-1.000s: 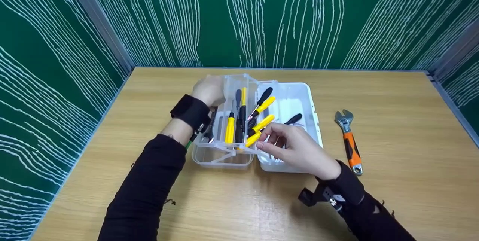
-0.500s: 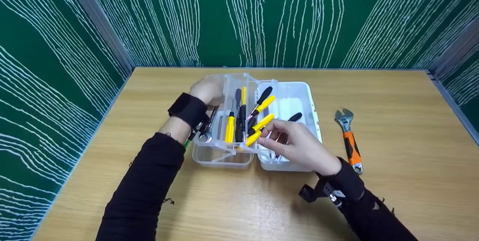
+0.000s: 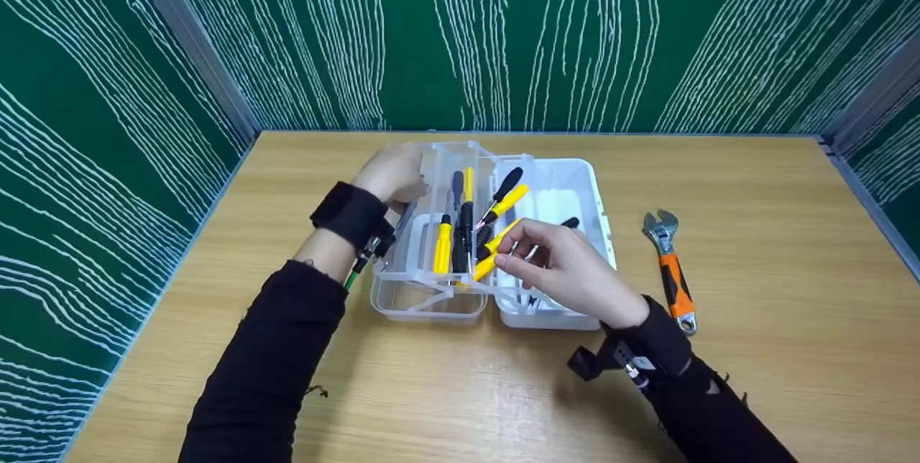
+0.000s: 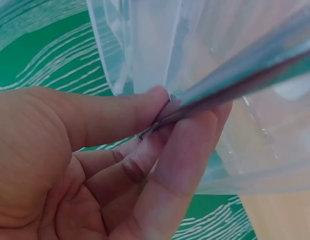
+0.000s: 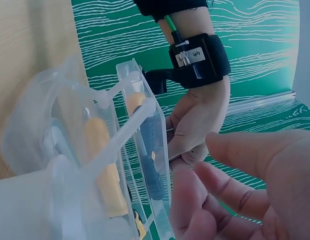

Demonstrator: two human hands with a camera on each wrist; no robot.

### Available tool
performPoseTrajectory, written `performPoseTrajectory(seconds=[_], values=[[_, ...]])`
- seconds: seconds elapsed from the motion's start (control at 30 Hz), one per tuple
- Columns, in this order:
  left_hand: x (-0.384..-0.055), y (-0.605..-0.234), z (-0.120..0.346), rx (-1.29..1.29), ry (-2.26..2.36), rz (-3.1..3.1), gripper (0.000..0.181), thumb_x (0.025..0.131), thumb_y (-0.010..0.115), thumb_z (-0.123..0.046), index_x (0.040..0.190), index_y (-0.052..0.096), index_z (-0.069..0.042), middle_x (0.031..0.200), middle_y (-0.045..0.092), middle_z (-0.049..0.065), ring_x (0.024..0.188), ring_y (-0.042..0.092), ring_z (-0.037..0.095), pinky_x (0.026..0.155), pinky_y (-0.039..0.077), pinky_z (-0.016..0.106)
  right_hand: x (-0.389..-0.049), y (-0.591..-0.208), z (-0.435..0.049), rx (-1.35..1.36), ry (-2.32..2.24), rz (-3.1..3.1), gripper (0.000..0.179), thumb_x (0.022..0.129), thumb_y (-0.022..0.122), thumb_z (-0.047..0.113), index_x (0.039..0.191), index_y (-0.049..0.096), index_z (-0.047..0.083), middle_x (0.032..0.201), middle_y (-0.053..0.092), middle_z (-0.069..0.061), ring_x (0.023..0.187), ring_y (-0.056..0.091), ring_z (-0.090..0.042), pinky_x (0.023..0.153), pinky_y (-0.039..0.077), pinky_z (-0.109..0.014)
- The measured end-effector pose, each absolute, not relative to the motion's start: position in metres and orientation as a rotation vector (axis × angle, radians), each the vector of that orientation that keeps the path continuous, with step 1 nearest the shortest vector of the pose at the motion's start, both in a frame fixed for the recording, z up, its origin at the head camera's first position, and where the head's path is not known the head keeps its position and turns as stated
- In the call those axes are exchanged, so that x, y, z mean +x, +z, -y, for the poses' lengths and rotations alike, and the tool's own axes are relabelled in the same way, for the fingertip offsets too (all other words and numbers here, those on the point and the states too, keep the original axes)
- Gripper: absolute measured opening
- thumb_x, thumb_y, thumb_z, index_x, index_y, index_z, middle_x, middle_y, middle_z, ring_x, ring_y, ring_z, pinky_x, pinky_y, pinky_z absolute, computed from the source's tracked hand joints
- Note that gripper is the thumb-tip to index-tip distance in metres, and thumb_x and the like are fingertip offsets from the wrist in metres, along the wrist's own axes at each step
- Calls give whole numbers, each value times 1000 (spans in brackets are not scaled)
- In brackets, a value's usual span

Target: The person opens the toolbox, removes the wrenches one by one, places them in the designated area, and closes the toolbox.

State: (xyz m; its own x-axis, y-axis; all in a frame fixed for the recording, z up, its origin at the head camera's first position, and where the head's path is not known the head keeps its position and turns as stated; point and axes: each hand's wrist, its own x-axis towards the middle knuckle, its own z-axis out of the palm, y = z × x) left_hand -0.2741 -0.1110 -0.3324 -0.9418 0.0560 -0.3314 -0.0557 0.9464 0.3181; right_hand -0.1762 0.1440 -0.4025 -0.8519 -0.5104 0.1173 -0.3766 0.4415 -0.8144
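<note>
My left hand (image 3: 392,174) is at the far left of the toolbox's raised clear tray (image 3: 417,277). In the left wrist view, its thumb and fingers pinch one end of a metal wrench (image 4: 235,75), which slants over the tray. My right hand (image 3: 575,272) hovers over the box's right side with loosely curled fingers and nothing between them. Its fingertips are close to a yellow screwdriver handle (image 3: 484,269); whether they touch it I cannot tell. Another yellow screwdriver (image 3: 442,247) lies in the tray, beside several black-handled tools.
The white toolbox base (image 3: 591,182) stands open on the wooden table (image 3: 776,233), with a black-handled screwdriver (image 3: 509,180) and other tools inside. An adjustable wrench (image 3: 673,280) with an orange and black handle lies to the right. Green walls (image 3: 560,39) enclose the table's back and sides.
My left hand has shifted slightly left, and the wrench's ring end, visible half a second ago, is now behind the wrist strap. My right hand has risen slightly, still holding nothing.
</note>
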Motion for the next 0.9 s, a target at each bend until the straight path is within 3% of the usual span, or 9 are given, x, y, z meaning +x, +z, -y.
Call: performPoseTrajectory(seconds=[0.2, 0.43, 0.63, 0.73, 0.9], values=[[-267, -328, 111, 44, 477, -2826, 8, 104, 62, -9, 105, 69, -3, 87, 61, 7, 70, 61, 19, 60, 55, 24, -177, -402, -146, -789, -1397, -2549, 15, 104, 73, 27, 110, 71, 13, 94, 72, -4, 73, 68, -24, 64, 55, -23], [-254, -324, 113, 90, 652, -2963, 21, 107, 67, -21, 91, 63, -8, 82, 53, 4, 71, 54, 20, 60, 45, 28, -178, -400, -149, -723, -1409, -2512, 20, 104, 73, 30, 112, 70, 13, 97, 72, -8, 72, 71, -24, 61, 56, -24], [-240, -323, 116, 185, 759, -3098, 16, 107, 65, -19, 103, 71, -5, 83, 59, 6, 72, 56, 20, 61, 43, 28, -182, -400, -150, -671, -1410, -2485, 21, 104, 73, 31, 113, 70, 13, 98, 71, -8, 77, 73, -28, 62, 60, -27], [-231, -320, 117, 228, 837, -3127, 17, 108, 65, -17, 110, 73, -3, 88, 66, 9, 75, 60, 21, 64, 48, 27, -183, -401, -150, -662, -1418, -2460, 20, 104, 73, 32, 114, 69, 15, 99, 72, -10, 79, 74, -30, 62, 61, -30], [-217, -313, 117, 319, 973, -3157, 14, 107, 67, -15, 108, 72, -2, 92, 72, 11, 78, 69, 22, 68, 59, 29, -185, -402, -151, -643, -1432, -2426, 21, 105, 72, 33, 116, 69, 15, 100, 72, -12, 80, 75, -29, 63, 62, -31]])
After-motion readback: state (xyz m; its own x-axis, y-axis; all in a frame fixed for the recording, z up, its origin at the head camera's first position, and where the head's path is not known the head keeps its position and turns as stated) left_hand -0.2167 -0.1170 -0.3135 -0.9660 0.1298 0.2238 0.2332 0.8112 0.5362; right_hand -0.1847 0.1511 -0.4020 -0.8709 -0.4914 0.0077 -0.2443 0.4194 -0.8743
